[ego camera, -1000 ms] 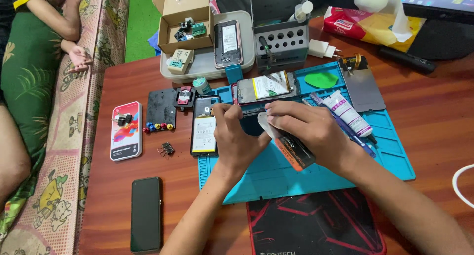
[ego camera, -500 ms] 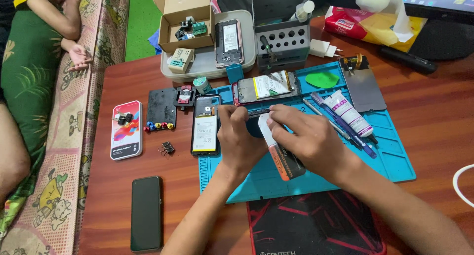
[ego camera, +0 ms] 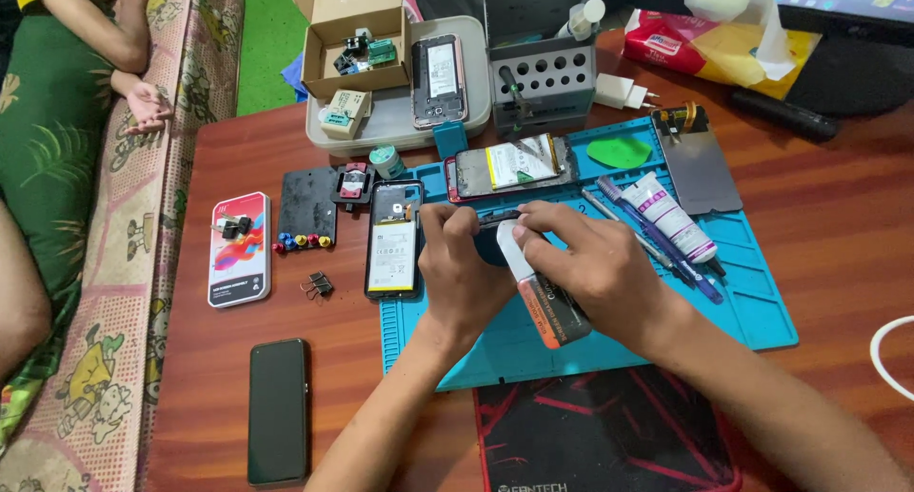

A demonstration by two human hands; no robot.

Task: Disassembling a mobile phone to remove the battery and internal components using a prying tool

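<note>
My left hand (ego camera: pixel 460 268) and my right hand (ego camera: pixel 598 263) meet over the blue work mat (ego camera: pixel 743 301). Between them is a small dark phone part (ego camera: pixel 490 237), mostly hidden; my left fingers pinch its left end. My right hand grips a flat dark tool with an orange side and a white strip (ego camera: pixel 543 297), its white end pressed against the dark part. An opened phone with a yellow-edged battery (ego camera: pixel 393 240) lies just left of my left hand. Another opened phone (ego camera: pixel 509 165) lies beyond the hands.
A white tube (ego camera: pixel 671 216), pens and a dark screen panel (ego camera: pixel 700 168) lie on the mat's right. A black phone (ego camera: pixel 278 411) and a phone box (ego camera: pixel 239 247) sit left. A grey tray (ego camera: pixel 390 130), cardboard box and tool holder (ego camera: pixel 543 73) stand behind. Another person lies on the sofa (ego camera: pixel 114 292).
My right hand has shifted the dark and orange tool slightly left and toward me, against the part. My left hand has stayed nearly in place.
</note>
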